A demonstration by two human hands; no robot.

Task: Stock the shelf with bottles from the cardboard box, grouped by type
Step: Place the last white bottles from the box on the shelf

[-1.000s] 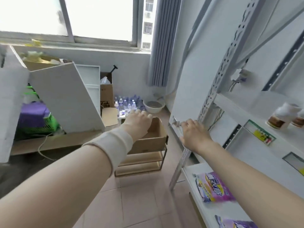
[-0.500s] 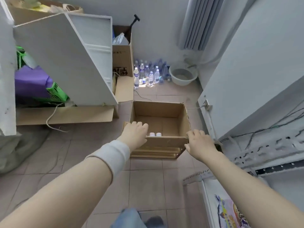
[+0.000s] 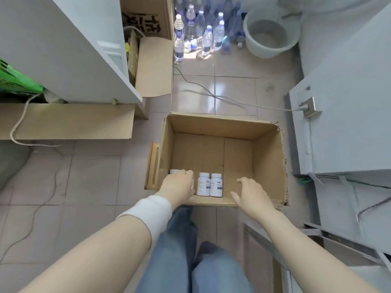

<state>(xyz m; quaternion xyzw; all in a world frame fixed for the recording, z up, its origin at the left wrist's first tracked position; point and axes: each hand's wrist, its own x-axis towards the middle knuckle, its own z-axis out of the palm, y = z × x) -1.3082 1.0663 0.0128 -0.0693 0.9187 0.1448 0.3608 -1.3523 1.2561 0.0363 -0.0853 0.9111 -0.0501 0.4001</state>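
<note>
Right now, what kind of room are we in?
Probably a storeroom: an open cardboard box holds small white bottles, and many water bottles stand on the tiled floor beside a bucket.

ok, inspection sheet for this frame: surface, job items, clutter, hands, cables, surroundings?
Surface: tiled floor; open cardboard box stands on it.
Job's things: two white bottles upright against the box's near wall; another cap beside them, partly hidden.
Clutter: water bottles, grey basin, flat cardboard.
Hands: left hand over the hidden bottles, grip unclear; right hand open, holding nothing.
Cables: grey cable across the floor to a wall plug; cord at left.
Surroundings: white cabinet, green crate.
</note>
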